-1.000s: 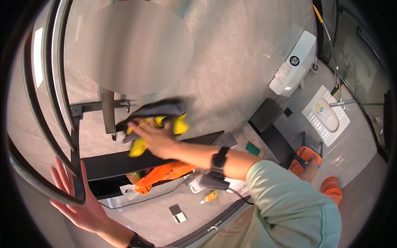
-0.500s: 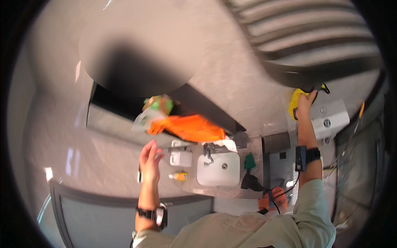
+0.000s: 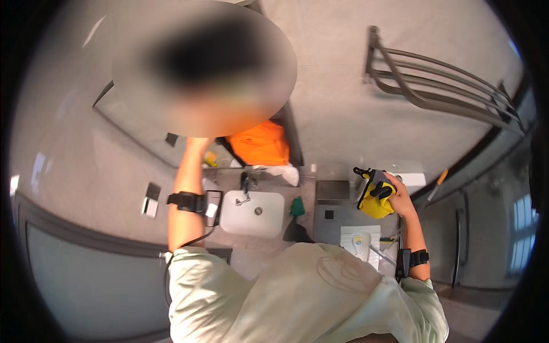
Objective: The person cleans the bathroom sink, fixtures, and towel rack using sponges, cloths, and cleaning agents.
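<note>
My right hand (image 3: 398, 197) is closed around a yellow and grey fabric item (image 3: 377, 200) with black trim and a dark loop at one end. It is held up at the right, above the floor. My left arm reaches up and forward; my left hand (image 3: 194, 120) falls inside a blurred oval, so its fingers cannot be made out. Just right of that hand is a bright orange cloth or bag (image 3: 260, 146), partly covered by the blur, in front of the dark shelf. Whether my left hand touches it I cannot tell.
A white sink (image 3: 253, 220) with a dark tap (image 3: 245, 182) stands below. A green brush-like thing (image 3: 296, 206) lies beside it. A metal towel rack (image 3: 434, 86) juts out at the upper right. A grey door (image 3: 86, 274) is at the lower left.
My left hand has moved up and forward into the blurred oval. My right hand, with the yellow and grey item, has come lower and nearer. The whole view has shifted.
</note>
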